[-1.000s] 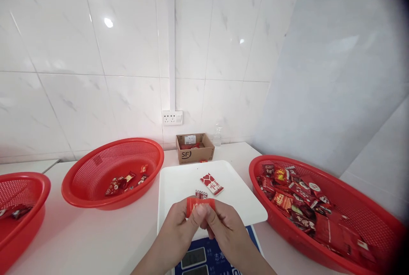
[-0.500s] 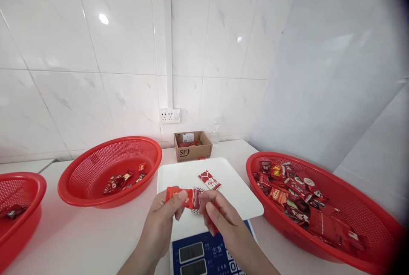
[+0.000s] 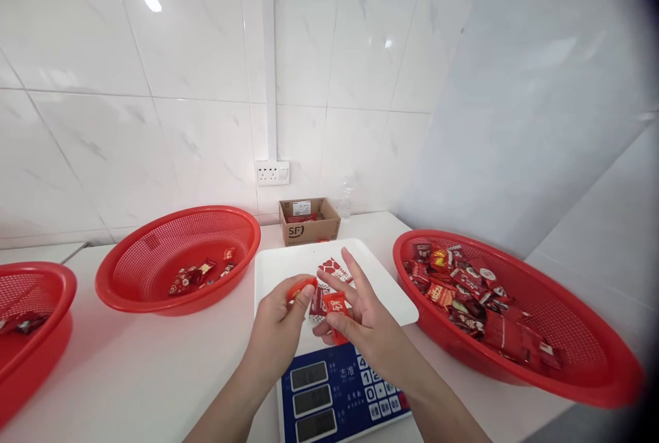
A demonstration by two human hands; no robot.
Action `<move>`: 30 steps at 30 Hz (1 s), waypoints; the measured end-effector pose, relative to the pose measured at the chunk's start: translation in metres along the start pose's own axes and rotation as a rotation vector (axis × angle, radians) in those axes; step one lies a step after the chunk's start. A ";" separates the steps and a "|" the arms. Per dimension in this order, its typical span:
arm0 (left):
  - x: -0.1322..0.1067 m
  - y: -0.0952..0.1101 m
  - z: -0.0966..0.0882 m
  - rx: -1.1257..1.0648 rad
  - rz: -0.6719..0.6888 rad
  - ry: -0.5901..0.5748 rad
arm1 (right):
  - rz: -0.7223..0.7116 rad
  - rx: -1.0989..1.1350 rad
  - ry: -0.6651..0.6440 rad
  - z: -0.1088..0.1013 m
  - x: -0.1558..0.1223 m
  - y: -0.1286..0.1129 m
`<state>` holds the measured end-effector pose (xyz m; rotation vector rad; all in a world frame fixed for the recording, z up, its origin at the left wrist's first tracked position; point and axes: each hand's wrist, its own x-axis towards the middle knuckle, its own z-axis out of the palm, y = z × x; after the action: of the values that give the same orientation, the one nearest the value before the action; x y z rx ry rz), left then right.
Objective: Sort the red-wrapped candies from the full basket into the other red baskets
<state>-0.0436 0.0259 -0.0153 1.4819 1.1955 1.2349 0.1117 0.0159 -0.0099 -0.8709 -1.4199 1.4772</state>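
My left hand (image 3: pixel 281 319) pinches a small orange-red candy packet (image 3: pixel 303 285) between thumb and fingers; most of it is covered. Close beside it, my right hand (image 3: pixel 363 305) holds another orange-red candy packet (image 3: pixel 336 303) under its thumb, with the index finger stretched upward. Both hands are above the white pan (image 3: pixel 272 264) of a digital scale. A dark red packet with a dotted edge (image 3: pixel 316 302) shows between the hands. Behind the right fingers lies a white packet with red hearts (image 3: pixel 332 267), partly hidden. The scale's blue panel (image 3: pixel 355 402) is in front.
At the right stands a large red basket (image 3: pixel 592 333) heaped with wrapped candies. Another red basket (image 3: pixel 149 264) at left holds several packets, and a third red basket (image 3: pixel 46 347) is cut by the frame edge. A cardboard box (image 3: pixel 314 230) and clear bottle (image 3: pixel 347 199) stand at the back.
My hands have moved slightly apart, each now with an orange-red packet. The right hand has turned so its packet shows and its index finger points up. The view has tilted down a little.
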 end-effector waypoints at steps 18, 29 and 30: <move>-0.004 0.013 -0.003 -0.166 -0.041 -0.123 | -0.134 -0.548 0.129 0.013 0.010 0.011; -0.003 0.008 -0.006 -0.495 -0.181 -0.179 | -0.337 -0.589 0.169 0.016 0.008 0.008; -0.003 0.009 -0.007 -0.526 -0.195 -0.179 | -0.335 -0.586 0.194 0.015 0.008 0.008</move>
<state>-0.0496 0.0214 -0.0059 1.0341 0.7927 1.1441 0.0940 0.0176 -0.0156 -1.0291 -1.7761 0.7089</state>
